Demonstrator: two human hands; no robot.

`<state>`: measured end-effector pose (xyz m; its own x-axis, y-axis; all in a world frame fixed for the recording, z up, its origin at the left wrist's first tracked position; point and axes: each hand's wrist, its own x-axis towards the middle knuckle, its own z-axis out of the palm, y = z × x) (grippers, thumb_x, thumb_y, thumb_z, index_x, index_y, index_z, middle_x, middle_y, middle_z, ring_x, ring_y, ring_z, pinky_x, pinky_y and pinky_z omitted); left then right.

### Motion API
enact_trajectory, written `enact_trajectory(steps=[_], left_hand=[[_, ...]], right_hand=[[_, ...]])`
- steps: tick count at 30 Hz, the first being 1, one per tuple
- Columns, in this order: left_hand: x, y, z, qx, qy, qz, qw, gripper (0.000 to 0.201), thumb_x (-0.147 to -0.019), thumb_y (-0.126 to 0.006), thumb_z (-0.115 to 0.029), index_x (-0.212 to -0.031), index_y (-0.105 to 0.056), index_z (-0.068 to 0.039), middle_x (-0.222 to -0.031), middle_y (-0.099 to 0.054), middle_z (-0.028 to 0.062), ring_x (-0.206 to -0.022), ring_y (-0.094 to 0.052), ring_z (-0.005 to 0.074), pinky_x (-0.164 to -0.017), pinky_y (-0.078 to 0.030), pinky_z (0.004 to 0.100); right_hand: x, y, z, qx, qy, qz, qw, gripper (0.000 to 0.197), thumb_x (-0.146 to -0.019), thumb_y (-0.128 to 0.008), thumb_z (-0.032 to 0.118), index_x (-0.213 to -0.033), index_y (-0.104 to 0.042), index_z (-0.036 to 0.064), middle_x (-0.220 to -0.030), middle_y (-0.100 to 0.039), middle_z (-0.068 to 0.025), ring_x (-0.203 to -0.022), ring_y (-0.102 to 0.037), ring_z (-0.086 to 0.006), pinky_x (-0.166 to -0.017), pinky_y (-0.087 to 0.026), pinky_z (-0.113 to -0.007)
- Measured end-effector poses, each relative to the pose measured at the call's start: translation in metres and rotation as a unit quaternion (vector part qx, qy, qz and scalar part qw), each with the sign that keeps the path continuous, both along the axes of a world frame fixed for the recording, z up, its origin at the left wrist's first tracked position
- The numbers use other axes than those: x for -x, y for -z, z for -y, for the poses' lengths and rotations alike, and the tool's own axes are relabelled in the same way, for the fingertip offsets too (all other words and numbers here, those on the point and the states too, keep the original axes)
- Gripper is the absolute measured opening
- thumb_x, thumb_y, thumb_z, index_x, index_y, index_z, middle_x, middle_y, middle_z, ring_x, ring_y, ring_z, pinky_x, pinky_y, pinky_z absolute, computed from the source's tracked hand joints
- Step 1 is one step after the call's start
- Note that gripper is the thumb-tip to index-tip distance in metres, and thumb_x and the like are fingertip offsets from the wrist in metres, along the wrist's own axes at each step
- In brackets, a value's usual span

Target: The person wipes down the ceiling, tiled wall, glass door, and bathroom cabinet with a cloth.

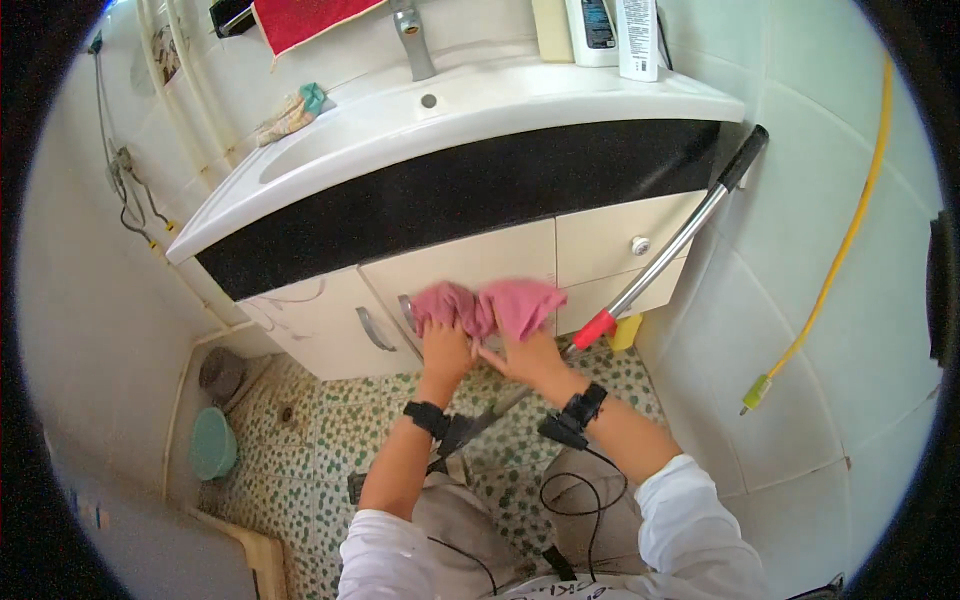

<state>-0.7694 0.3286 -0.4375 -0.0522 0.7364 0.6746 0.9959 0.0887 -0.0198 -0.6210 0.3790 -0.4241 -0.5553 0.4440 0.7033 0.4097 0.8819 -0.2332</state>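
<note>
A pink cloth (520,305) is bunched between both my hands in front of the cream cabinet doors (470,262) under the sink. My left hand (446,345) is closed on the cloth's left part, beside a curved metal door handle. My right hand (530,355) grips the right part, its thumb pointing toward the left hand. Folds of cloth cover most of my fingers. A black strap is around each wrist, and a thin black cable hangs from the right one.
Above the cabinet is a white sink (370,120) with a faucet (410,40), a crumpled cloth (292,113) and bottles (638,40). A mop handle (660,262) leans diagonally at the right. A yellow hose (860,225) hangs on the right wall. A green basin (213,443) sits at lower left.
</note>
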Motion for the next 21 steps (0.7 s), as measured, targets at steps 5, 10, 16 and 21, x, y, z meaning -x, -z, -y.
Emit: enact_trajectory(steps=[5,10,16,21], left_hand=[[0.005,0.005,-0.003,0.050,0.100,-0.082,0.990,0.050,-0.063,-0.052,-0.024,-0.104,-0.044,0.004,-0.111,-0.039,0.0201,-0.106,-0.033,0.0354,-0.089,-0.021,0.0485],[-0.027,-0.075,-0.029,-0.053,0.086,-0.078,0.992,0.048,-0.070,-0.047,-0.025,-0.109,-0.039,0.003,-0.116,-0.034,0.0185,-0.107,-0.031,0.0349,-0.091,-0.018,0.0490],[-0.032,-0.013,-0.041,0.077,0.062,-0.106,0.989,0.048,-0.065,-0.051,-0.023,-0.104,-0.045,0.002,-0.112,-0.040,0.0151,-0.105,-0.035,0.0303,-0.089,-0.022,0.0467],[-0.024,0.015,-0.030,0.075,0.130,-0.123,0.981,0.049,-0.064,-0.051,-0.021,-0.107,-0.044,0.001,-0.111,-0.042,0.0141,-0.106,-0.035,0.0295,-0.090,-0.022,0.0456]], right_hand=[[-0.009,0.012,-0.006,-0.039,0.042,0.055,0.997,0.066,-0.072,-0.049,0.039,-0.120,-0.025,0.0010,-0.117,-0.030,-0.0241,-0.106,-0.031,-0.0390,-0.090,-0.024,-0.043],[-0.025,-0.073,-0.039,0.001,0.107,-0.099,0.989,0.068,-0.074,-0.044,0.041,-0.120,-0.019,-0.0033,-0.079,-0.054,-0.0212,-0.066,-0.053,-0.0339,-0.060,-0.042,-0.040],[-0.012,0.009,-0.018,0.075,0.069,-0.062,0.993,0.068,-0.075,-0.044,0.037,-0.119,-0.018,-0.0067,-0.099,-0.045,-0.0261,-0.085,-0.048,-0.0378,-0.073,-0.040,-0.040],[-0.040,-0.001,-0.003,0.040,0.063,0.049,0.996,0.059,-0.073,-0.047,0.032,-0.116,-0.027,-0.0030,-0.081,-0.052,-0.0186,-0.069,-0.052,-0.0321,-0.056,-0.042,-0.038]])
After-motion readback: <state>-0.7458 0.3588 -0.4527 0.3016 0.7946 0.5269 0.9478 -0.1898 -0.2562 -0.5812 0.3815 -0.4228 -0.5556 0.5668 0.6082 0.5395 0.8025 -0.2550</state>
